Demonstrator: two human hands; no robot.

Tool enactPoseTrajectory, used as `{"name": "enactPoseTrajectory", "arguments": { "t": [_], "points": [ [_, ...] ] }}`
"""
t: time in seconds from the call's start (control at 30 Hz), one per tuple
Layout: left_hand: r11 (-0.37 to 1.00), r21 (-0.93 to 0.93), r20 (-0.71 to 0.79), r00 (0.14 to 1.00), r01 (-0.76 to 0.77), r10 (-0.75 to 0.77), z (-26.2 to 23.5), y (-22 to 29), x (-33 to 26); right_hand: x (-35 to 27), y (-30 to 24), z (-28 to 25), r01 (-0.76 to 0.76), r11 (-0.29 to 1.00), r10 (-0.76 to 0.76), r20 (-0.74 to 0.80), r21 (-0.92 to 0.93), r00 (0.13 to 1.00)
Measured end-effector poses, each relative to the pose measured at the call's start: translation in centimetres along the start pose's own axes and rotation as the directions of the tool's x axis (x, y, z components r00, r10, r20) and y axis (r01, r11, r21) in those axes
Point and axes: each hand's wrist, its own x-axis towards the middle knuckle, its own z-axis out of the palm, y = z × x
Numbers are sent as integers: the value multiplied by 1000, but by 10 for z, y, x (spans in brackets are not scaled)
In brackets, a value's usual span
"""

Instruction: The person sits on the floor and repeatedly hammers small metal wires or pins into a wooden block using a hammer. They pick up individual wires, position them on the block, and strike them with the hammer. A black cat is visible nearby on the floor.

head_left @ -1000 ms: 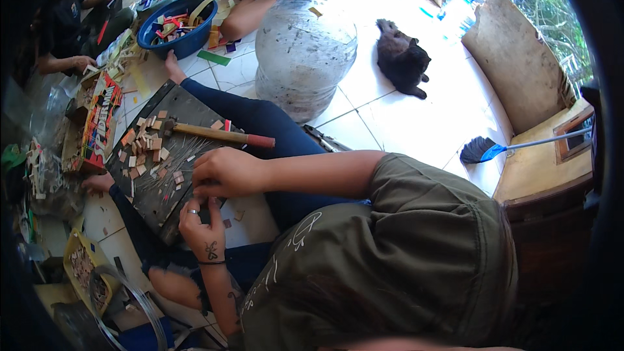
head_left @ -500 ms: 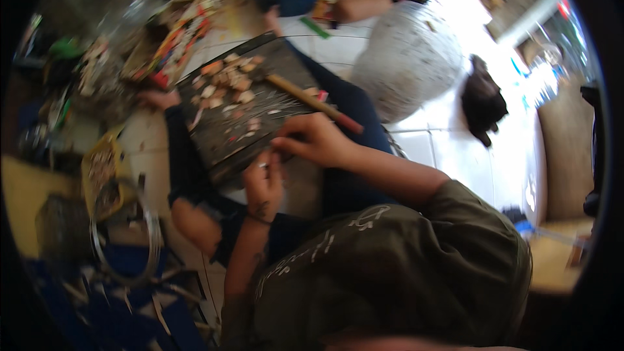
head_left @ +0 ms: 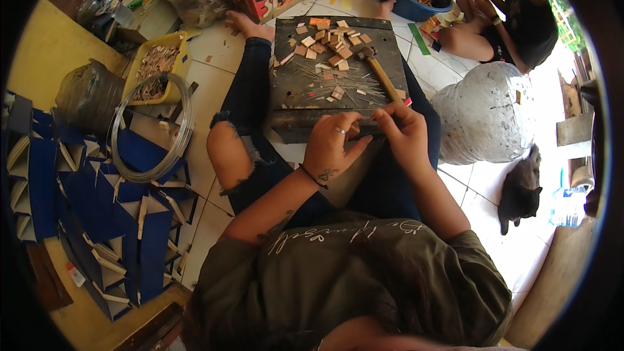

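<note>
Facing each other at the near edge of the dark wooden tabletop (head_left: 286,88): 2 bare hands. Right hand (head_left: 405,131): thumb and fingertips drawn together; whether something small is pinched there, cannot tell. Left hand (head_left: 330,143): fingers curled, thumb standing apart; contents hidden, cannot tell. Just ahead, thin wire pieces (head_left: 356,83) lie strewn on the tabletop: judged very light, springy, easily bent, prone to roll; best taken mid-length between thumb and forefinger. Near the right hand, a hammer (head_left: 385,79) lies with its grip end closest: presumably head-heavy, so hold low on the handle. Farther out, small wooden tiles (head_left: 318,47) sit heaped, some flat, some leaning: probably light, stiff, not slippery, might split along the grain; pinch by 2 opposite edges. Well to the left, a coil of wire (head_left: 148,176): likely springy; grasp the whole bundle.
</note>
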Motion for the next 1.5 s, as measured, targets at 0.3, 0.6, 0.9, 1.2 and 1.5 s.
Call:
{"name": "enactPoseTrajectory", "arguments": {
  "t": [0.3,0.6,0.9,1.2,1.5],
  "points": [
    [890,-419,91,984,177,-153,19,2,-5,-8,3,7,184,983,-180,-140,21,974],
    [812,-487,231,944,322,-236,14,-15,-12,-8,-4,-4,104,994,-102,50,-36,993],
    [756,-577,323,937,308,-136,8,-18,-13,-9,-7,-6,108,994,-110,98,28,989],
    [779,-555,211,955,292,-208,16,-7,-9,-12,-13,-4,347,871,-377,-23,-347,926],
    [679,-696,215,970,233,-112,14,-16,-15,-8,-7,-8,185,982,-187,70,34,980]
  ]
}}
